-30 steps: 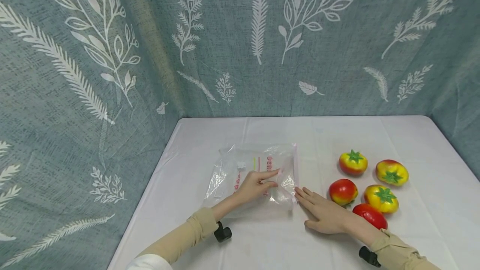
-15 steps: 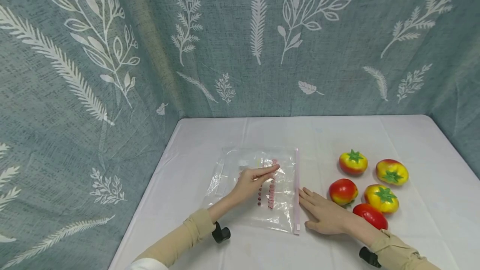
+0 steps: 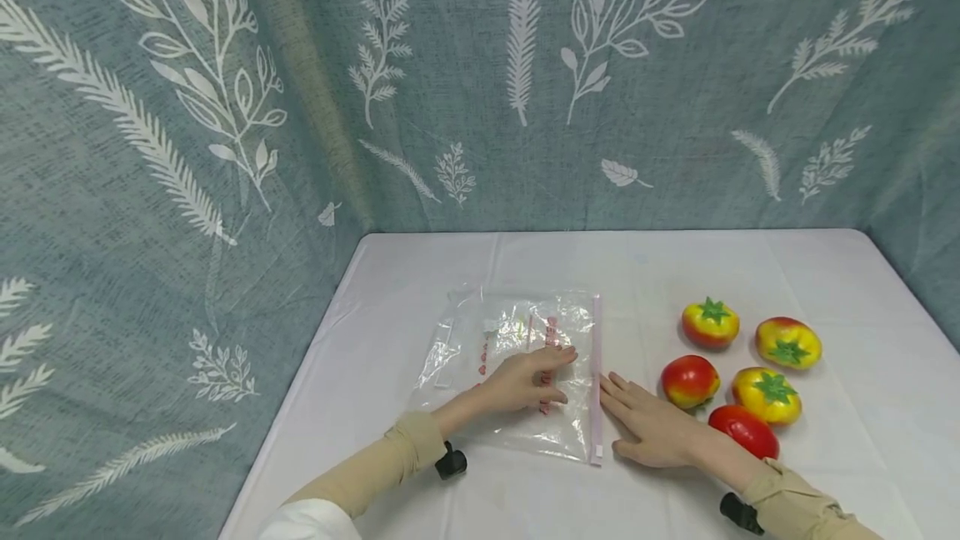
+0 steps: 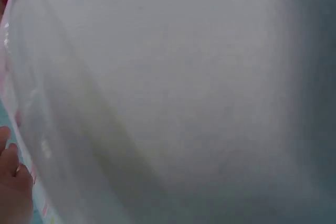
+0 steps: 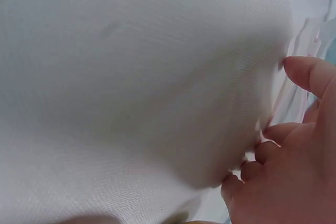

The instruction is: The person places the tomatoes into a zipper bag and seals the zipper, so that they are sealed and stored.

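Observation:
A clear plastic zip bag with red print lies flat on the white tablecloth, its pink zip strip along the right edge. My left hand rests on the bag with fingers stretched towards the strip. My right hand lies flat on the cloth just right of the strip, its fingertips touching the bag's edge. Several red and yellow tomatoes sit to the right of that hand. The wrist views are blurred: the left shows the bag's edge, the right shows my right hand's fingers on cloth.
A blue-grey curtain with white leaf print closes the table in at the back and on both sides. The table's left edge runs close to the bag.
The bag's crumpled right side has been spread flat, and the zip strip now lies straight. My left hand has come down onto the bag nearer the strip. The right hand has barely moved.

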Demonstrator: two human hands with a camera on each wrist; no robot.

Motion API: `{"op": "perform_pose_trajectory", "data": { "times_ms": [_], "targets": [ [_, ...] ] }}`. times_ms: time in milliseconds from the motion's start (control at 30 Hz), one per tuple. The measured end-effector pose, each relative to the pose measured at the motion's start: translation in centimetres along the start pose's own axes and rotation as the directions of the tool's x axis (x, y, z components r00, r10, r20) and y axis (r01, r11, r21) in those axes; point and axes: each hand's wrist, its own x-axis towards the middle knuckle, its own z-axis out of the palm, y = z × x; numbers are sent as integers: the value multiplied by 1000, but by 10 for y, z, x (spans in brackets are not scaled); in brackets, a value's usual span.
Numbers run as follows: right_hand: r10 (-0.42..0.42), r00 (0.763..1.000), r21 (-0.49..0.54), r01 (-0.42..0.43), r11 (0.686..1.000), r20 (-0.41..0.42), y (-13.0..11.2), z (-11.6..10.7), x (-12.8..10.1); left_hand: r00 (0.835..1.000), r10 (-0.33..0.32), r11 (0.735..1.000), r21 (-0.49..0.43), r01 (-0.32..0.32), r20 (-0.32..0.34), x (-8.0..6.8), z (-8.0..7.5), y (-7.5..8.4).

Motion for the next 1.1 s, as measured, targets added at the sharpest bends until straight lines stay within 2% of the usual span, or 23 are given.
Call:
{"op": "perform_pose_trajectory", "data": {
  "times_ms": [67,167,300,400,633,833,1100],
  "targets": [
    [-8,1000,-3,8,1000,-4,0,0,-1,999,-9,999,48,7,43,1,4,0],
    [-4,1000,0,4,1000,-1,0,0,-1,997,-36,996,84,30,66,1,9,-1],
    [16,1000,10,-16,1000,12,0,1,0,997,-43,993,117,36,59,2,13,-2],
    [18,1000,16,-19,1000,18,1,2,1,998,-39,994,106,34,44,2,14,-2],
    [0,1000,22,0,1000,12,2,2,1,999,-46,999,-6,46,6,3,14,-4],
    [-12,1000,15,12,1000,10,4,3,1,998,-52,992,-120,46,-41,2,9,-4],
    [-15,1000,20,15,1000,4,4,3,1,985,-151,944,-308,118,-86,1,-3,-2]
  ]
}}
